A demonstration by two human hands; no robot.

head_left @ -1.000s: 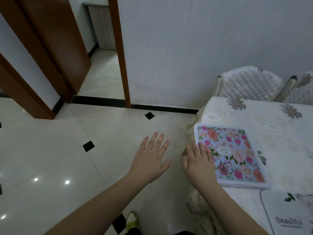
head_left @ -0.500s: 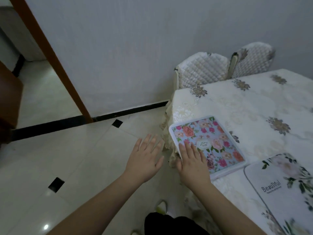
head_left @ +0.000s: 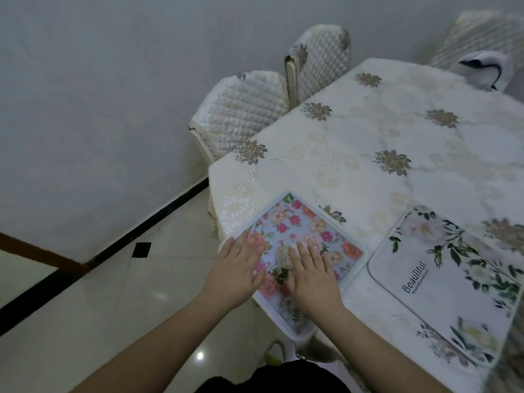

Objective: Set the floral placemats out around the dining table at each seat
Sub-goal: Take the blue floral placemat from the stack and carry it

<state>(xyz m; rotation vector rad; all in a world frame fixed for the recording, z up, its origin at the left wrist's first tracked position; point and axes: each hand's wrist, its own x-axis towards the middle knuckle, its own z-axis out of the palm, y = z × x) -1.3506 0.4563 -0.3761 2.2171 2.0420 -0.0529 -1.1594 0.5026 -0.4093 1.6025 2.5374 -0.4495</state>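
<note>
Blue pink-rose placemat [head_left: 309, 231] at table corner; left hand [head_left: 237, 268], right hand [head_left: 312, 276] flat, fingers straight.

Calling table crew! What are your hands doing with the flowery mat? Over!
Left hand and right hand both flat on the pink floral placemat. It overhangs the table corner. White "Beautiful" placemat lies alongside, apart. Nothing blocking.

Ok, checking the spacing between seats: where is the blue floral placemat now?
The blue floral placemat lies at the table's near left corner, under both hands, just left of the white "Beautiful" placemat.
</note>
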